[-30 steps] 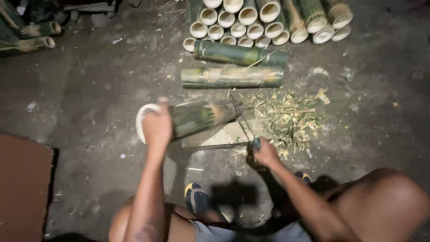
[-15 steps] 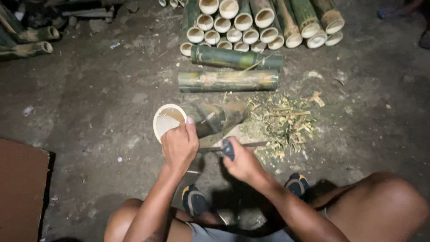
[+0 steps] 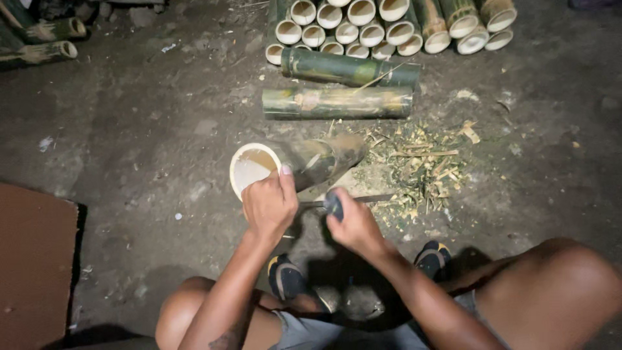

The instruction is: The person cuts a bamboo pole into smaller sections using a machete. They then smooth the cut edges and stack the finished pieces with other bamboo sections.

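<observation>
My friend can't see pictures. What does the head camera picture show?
A squatting person's left hand steadies a green bamboo tube on the dirt floor while the right hand grips a knife beside it. Chips lie nearby, cut bamboo tubes stacked beyond.

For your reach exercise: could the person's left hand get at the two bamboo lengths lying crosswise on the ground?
Probably yes: the left hand rests on the tilted bamboo tube, and only bare ground separates it from the two bamboo lengths.
</observation>
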